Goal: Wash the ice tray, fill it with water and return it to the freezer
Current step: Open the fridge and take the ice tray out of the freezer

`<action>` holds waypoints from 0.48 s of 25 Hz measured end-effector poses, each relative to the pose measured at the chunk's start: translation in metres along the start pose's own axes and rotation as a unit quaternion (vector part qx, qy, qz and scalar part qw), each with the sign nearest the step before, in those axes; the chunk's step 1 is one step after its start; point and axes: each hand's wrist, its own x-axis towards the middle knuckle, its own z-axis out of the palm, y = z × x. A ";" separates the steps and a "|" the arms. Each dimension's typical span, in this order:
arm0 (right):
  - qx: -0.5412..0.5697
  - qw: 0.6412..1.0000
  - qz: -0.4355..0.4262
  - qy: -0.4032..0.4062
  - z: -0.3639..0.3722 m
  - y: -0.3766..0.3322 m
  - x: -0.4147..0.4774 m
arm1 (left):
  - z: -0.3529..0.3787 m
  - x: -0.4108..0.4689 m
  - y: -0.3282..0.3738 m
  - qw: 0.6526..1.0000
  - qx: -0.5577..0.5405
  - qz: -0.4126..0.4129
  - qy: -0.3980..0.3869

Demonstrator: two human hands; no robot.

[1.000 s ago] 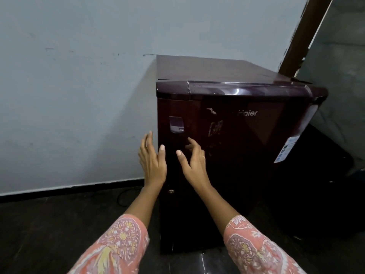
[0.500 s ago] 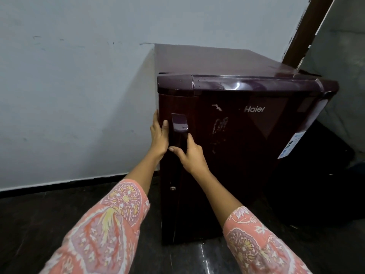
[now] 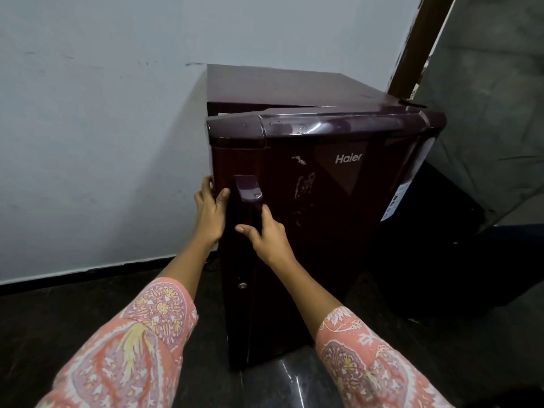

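A small maroon fridge (image 3: 338,201) stands on the dark floor against a pale wall. Its door (image 3: 323,136) has swung a little way out at the left, leaving a thin gap along the top. My right hand (image 3: 265,234) is closed around the door handle (image 3: 248,191). My left hand (image 3: 210,212) grips the door's left edge, fingers curled behind it and thumb on the front. The ice tray is not in sight; the inside of the fridge is hidden.
The pale wall (image 3: 103,142) runs along the left, with a dark skirting at the floor. A brown door frame (image 3: 418,45) rises behind the fridge. A black object (image 3: 447,245) sits close on its right. Glossy dark floor (image 3: 73,313) lies in front.
Both hands went from hovering before the door to gripping it: right on the handle, left on the edge. The door has come slightly ajar, and the view has moved closer.
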 end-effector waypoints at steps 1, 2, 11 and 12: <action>0.003 1.000 0.000 -0.001 -0.002 0.003 -0.010 | 0.000 -0.011 0.001 1.000 0.020 0.001 0.014; 0.013 1.000 0.002 -0.006 -0.006 0.005 -0.023 | 0.001 -0.026 0.003 0.999 0.038 0.004 0.027; 0.056 0.998 -0.029 0.011 -0.048 0.037 -0.137 | 0.027 -0.138 0.030 0.993 0.101 0.043 0.052; 0.060 0.998 -0.033 0.013 -0.055 0.038 -0.149 | 0.029 -0.150 0.034 0.992 0.101 0.046 0.051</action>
